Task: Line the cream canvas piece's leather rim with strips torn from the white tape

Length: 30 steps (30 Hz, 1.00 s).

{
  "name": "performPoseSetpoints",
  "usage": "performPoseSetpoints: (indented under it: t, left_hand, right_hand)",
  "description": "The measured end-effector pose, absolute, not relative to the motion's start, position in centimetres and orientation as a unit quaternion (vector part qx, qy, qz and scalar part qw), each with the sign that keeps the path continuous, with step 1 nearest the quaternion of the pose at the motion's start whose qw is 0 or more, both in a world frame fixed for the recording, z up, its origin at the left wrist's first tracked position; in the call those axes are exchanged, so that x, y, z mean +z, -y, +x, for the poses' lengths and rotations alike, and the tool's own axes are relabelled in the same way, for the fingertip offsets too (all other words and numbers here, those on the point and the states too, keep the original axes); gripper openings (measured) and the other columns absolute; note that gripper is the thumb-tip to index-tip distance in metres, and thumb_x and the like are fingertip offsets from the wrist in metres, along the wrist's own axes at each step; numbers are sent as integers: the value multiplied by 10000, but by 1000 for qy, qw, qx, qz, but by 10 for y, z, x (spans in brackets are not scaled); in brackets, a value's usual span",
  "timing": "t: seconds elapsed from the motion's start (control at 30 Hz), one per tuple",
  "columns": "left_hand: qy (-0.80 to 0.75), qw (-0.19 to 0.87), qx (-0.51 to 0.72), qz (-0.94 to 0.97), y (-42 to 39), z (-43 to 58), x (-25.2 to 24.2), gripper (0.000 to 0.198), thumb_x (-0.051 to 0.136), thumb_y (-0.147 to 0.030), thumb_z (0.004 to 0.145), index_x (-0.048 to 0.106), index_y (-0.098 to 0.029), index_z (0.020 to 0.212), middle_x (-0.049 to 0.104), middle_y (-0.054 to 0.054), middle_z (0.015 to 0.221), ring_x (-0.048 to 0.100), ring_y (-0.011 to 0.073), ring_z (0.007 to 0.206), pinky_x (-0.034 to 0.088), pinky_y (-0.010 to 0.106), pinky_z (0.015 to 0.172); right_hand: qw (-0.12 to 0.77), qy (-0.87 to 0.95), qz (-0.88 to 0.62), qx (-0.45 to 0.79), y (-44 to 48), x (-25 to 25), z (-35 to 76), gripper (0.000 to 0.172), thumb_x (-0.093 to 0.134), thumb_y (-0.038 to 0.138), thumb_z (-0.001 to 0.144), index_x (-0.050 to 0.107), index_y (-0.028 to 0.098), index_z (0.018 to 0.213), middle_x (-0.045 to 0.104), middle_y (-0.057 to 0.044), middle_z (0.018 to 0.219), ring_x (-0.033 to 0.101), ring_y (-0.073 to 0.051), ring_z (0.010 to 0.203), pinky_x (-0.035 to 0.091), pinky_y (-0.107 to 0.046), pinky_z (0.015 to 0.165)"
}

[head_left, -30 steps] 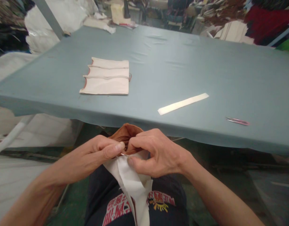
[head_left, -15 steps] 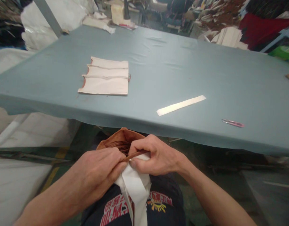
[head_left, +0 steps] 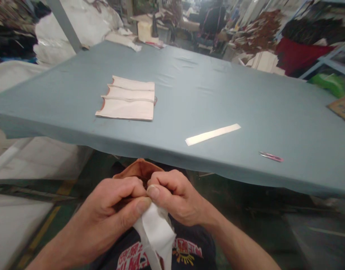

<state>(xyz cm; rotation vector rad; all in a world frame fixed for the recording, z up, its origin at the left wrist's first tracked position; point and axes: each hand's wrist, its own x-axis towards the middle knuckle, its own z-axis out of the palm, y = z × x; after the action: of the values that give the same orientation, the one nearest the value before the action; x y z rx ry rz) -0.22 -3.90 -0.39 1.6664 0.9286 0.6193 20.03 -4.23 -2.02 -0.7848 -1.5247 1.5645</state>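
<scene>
My left hand and my right hand meet at the lap, thumbs side by side, both pinching the edge of a brown and white fabric piece. Its brown part rises behind my fingers against the table edge, and the white part hangs down over my dark printed shirt. My fingers hide the pinched edge itself. On the table lie cream panels with brown curved edges, a pale narrow strip and thread snips with pink handles.
A blue-grey sheet covers the wide table, its front edge just beyond my hands. A metal post stands at the back left beside white plastic-wrapped bundles. A cardboard piece and a green bag lie at the right.
My hands have shifted their grip: the left thumb now lies on top and the right thumb has moved up to the edge. The view has tilted up slightly.
</scene>
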Motion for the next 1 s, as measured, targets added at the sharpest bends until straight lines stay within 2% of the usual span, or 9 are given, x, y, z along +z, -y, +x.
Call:
performPoseSetpoints:
  t: [0.13,0.2,0.27,0.43,0.63,0.73,0.87,1.0]
  left_hand:
    - [-395,730,353,433,57,17,-33,590,750,-679,888,477,-207,662,381,-78,572,275,69,471,244,186,414]
    - [-390,765,373,350,64,23,-45,630,807,-712,818,453,-212,672,346,-93,569,254,61,468,242,181,423]
    - [-386,777,368,333,67,22,-51,626,809,-717,816,462,-212,688,347,-94,574,261,60,465,246,182,429]
    - [-361,726,326,486,61,2,-38,583,730,-696,915,541,-187,702,448,-38,660,344,94,564,284,212,493]
    - [-341,636,287,630,48,-11,-18,556,626,-666,999,589,-189,715,492,-17,686,434,128,635,344,237,567]
    - [-335,602,264,675,45,-16,-13,516,596,-614,1028,622,-192,733,533,-14,692,477,133,636,373,238,586]
    - [-368,560,249,699,47,-24,-8,459,590,-526,1035,632,-192,721,520,-27,662,476,124,609,349,234,568]
    - [-393,569,228,686,51,-34,-10,462,587,-541,1038,617,-192,736,508,-36,681,456,120,626,335,237,584]
  right_hand:
    - [481,606,-375,511,55,-32,186,462,509,494,1056,410,242,682,402,52,599,350,-111,536,299,-288,527]
    - [491,599,-397,493,59,-38,182,477,479,514,1066,403,241,681,407,47,602,353,-113,538,300,-292,527]
    - [474,594,-400,512,62,-42,183,492,483,533,1076,410,238,689,413,47,611,355,-113,545,301,-289,530]
    - [428,578,-317,618,61,-37,196,492,515,588,1090,510,221,762,476,30,708,414,-125,621,347,-280,578]
    - [434,614,-274,599,51,-25,205,520,442,577,1124,576,210,780,504,26,739,407,-127,638,378,-296,653]
    - [405,650,-293,573,48,-23,210,426,552,492,1086,576,210,767,527,35,726,450,-126,650,372,-287,647]
    - [381,706,-321,503,48,-24,216,272,694,362,987,592,213,783,593,36,764,510,-135,704,386,-296,697]
    - [377,739,-327,454,47,-29,217,186,665,273,1004,590,217,842,628,27,847,547,-150,812,394,-313,787]
